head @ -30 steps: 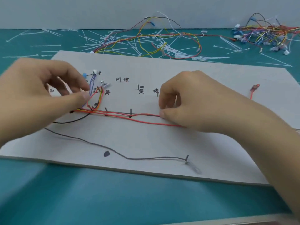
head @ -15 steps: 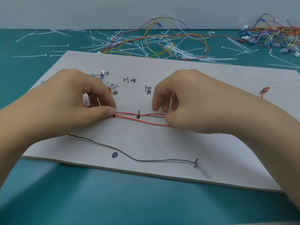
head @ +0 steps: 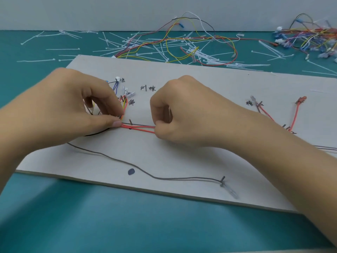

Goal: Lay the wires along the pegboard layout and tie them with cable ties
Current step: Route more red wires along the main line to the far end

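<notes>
2 hands are pinching the red wires (head: 138, 128), which are lying sideways between them: left hand (head: 73, 110) is gripping one end, right hand (head: 191, 114) the other, equally near.

both hands pinching red wires (head: 138, 127) on pegboard (head: 182, 157), left hand (head: 73, 108) at bend, right hand (head: 184, 114) further along, loose cable ties (head: 164, 50) behind

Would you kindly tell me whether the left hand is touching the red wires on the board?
Touching. The head view shows the left hand pinching the red wires between thumb and forefinger at their left end.
</notes>
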A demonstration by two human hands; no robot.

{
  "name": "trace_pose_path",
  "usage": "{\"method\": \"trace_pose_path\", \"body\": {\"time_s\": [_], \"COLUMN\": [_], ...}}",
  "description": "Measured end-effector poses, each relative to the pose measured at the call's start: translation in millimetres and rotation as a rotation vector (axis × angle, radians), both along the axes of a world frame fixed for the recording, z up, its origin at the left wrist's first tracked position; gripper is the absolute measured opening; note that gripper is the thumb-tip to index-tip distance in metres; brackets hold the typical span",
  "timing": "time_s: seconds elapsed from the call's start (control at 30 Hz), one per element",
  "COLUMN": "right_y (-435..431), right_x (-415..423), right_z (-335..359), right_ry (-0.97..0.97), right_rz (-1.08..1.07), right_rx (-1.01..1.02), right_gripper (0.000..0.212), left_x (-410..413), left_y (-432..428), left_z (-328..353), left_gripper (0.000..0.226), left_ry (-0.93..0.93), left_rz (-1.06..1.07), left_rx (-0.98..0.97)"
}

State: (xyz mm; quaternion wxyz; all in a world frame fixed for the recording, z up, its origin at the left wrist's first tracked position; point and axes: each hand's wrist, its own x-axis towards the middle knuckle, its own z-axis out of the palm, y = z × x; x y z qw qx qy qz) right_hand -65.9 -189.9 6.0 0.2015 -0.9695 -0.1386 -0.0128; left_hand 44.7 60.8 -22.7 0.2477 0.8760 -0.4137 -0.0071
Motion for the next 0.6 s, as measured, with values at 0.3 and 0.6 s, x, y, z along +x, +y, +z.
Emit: {"method": "trace_pose_path", "body": {"time_s": [0.3,0.6], "right_y": [-3.9,-25.3], "right_x": [4.3,-7.9], "right_z": [-4.0,-2.8], "right_ry": [-0.026,-0.041], "right_rz": [0.081,0.020], "right_rx": [0.002,-0.033], "right_gripper": [0.008,0.011], "left_x": [-18.8,-48.9], "left_y": [1.5,-27.9], "left_z": [-5.2,-6.6], "left_gripper": [0.038,0.034], "left_ry": [0.009,-0.017], "left_rz": [0.099,0.178], "left_rx": [-0.142,-0.286]}}
